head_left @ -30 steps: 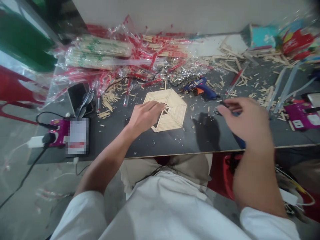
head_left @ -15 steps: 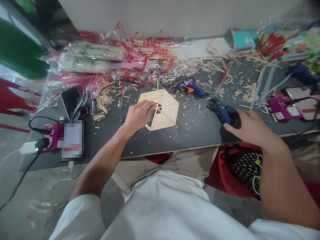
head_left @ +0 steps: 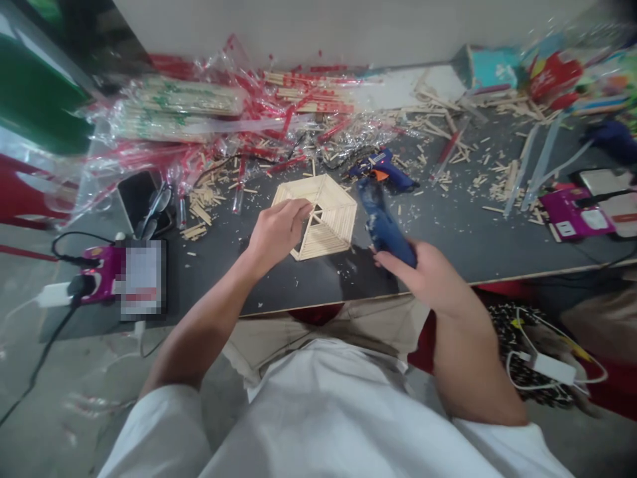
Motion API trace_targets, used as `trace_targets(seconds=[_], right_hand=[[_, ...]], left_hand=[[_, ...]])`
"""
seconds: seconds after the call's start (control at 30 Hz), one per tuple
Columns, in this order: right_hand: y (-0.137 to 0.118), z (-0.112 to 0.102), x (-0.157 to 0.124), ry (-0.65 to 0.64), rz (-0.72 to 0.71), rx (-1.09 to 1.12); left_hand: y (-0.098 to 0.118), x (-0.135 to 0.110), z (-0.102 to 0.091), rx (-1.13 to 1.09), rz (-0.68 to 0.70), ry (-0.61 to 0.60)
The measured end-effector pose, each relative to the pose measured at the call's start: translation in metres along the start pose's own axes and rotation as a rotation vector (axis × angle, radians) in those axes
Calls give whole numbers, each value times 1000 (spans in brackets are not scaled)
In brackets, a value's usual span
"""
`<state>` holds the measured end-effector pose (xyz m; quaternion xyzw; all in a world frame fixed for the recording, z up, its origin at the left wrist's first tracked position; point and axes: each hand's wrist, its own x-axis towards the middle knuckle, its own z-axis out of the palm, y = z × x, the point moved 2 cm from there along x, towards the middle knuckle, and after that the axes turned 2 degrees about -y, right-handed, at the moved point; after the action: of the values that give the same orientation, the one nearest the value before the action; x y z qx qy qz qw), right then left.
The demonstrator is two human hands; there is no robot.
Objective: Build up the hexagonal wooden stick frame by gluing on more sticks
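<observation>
A flat hexagonal panel of pale wooden sticks (head_left: 328, 229) lies on the dark table, with spokes meeting at a small open middle. Over its left side, my left hand (head_left: 279, 229) is closed, fingertips together beside the hub; whatever they pinch is hidden. My right hand (head_left: 430, 272) grips a dark blue hand tool (head_left: 385, 222), its far end pointing away from me, just right of the panel. The tool is blurred, so its exact kind is unclear. A blue glue gun (head_left: 388, 171) with an orange trigger rests just beyond the tool.
Bagged chopsticks (head_left: 184, 99) and torn red wrappers lie along the back. Cut stick pieces (head_left: 202, 209) are scattered about. Left are a phone (head_left: 137, 199), glasses (head_left: 158, 209) and a purple power strip (head_left: 102, 272); another purple power strip (head_left: 572, 216) and glue sticks (head_left: 540, 166) are right.
My right hand has carried the dark blue tool leftward from the table's right side to beside the panel. My left hand and the panel stay almost where they were.
</observation>
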<state>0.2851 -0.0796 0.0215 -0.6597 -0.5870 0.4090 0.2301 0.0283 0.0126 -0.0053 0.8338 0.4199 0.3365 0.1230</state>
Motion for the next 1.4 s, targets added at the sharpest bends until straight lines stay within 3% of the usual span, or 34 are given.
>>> trace_targets(seconds=[0.17, 0.33, 0.5, 0.8, 1.03, 1.4], right_hand=[[-39, 36, 16, -60, -94, 35], [-51, 46, 21, -71, -107, -19], [-51, 50, 20, -100, -98, -91], [-47, 63, 17, -7, -163, -120], [-38, 71, 16, 68, -200, -35], [-34, 72, 21, 73, -137, 9]], left_hand=[[1, 2, -2, -44, -43, 16], [2, 5, -6, -157, -63, 35], [2, 6, -7, -172, -81, 42], [-1, 4, -8, -118, -20, 24], [1, 2, -9, -104, 38, 81], [3, 2, -7, -105, -20, 117]])
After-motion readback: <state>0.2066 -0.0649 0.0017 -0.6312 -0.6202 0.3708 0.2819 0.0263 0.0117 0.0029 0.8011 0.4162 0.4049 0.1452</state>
